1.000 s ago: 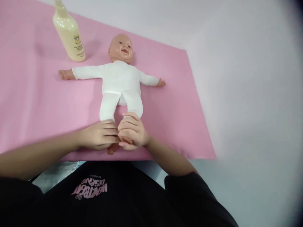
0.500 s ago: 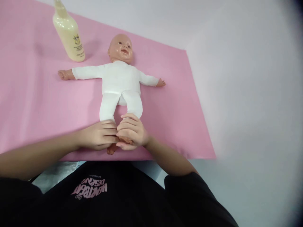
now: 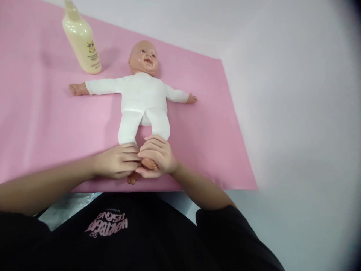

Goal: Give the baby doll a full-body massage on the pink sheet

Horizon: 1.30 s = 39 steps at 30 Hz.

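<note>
At the near edge of a pink mat (image 3: 42, 124), both hands grip a baby doll's (image 3: 143, 98) feet: left hand (image 3: 118, 162) covers one foot, right hand (image 3: 156, 158) curls around the other, mostly hiding them.

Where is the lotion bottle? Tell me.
In the head view, the lotion bottle stands upright at the upper left on the pink mat, beyond the doll's outstretched arm.

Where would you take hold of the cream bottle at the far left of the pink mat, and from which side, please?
I would grip the bottle around its broad lower body, coming from its left side. It stands upright and widens downward from a narrow neck, so the body gives the firmest hold. The doll lies to its right with an arm stretched out near the bottle's base, so the left looks freer.
</note>
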Tool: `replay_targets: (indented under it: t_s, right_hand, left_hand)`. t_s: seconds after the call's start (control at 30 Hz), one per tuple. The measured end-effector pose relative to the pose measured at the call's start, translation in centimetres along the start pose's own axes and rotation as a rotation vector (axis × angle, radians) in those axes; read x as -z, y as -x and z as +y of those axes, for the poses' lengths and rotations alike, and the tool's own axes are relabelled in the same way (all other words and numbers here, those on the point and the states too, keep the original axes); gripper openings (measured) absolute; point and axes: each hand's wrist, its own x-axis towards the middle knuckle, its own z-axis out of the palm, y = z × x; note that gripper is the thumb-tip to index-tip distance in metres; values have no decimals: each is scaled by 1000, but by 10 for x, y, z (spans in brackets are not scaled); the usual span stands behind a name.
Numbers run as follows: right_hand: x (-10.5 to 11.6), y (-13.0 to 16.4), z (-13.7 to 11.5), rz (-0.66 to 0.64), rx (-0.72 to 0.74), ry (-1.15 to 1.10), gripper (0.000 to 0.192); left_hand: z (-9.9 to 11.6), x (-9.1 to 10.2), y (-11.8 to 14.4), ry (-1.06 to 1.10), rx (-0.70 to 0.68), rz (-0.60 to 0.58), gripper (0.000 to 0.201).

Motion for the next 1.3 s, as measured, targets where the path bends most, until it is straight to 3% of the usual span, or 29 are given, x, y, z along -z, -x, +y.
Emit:
replay_targets:
  t_s: [0.1, 0.23, 0.5, 0.73, 1.0, 1.2, 1.3]
  right_hand:
    - [-1, -1, -2, -2, -52, 32, 23]
    - [2, -4, -3, -27, -16, 4, 8]
    - [1, 5, 1, -78, -16, 30, 33]
    - [2, 6, 2, -98, -16, -10, 29]
    - [-1, 20, 8, -206, -29, 0, 43]
    - [-4, 18, 9, -34, -52, 19, 52]
    - [-3, 20, 12, -63, -108, 26, 60]
  left_hand:
    - [0, -1, 1, -21, 10, 10, 23]
    - [0, -2, 2, -37, 12, 15, 23]
    - [0, 0, 3, 1, 32, -27, 19]
    - [-2, -4, 8, 27, 62, -17, 18]
    - [-2, -2, 7, 63, 62, -23, 20]
    - [-1, -2, 6, 5, 18, -27, 18]
    - [-2, -4, 9, -19, 16, -14, 18]
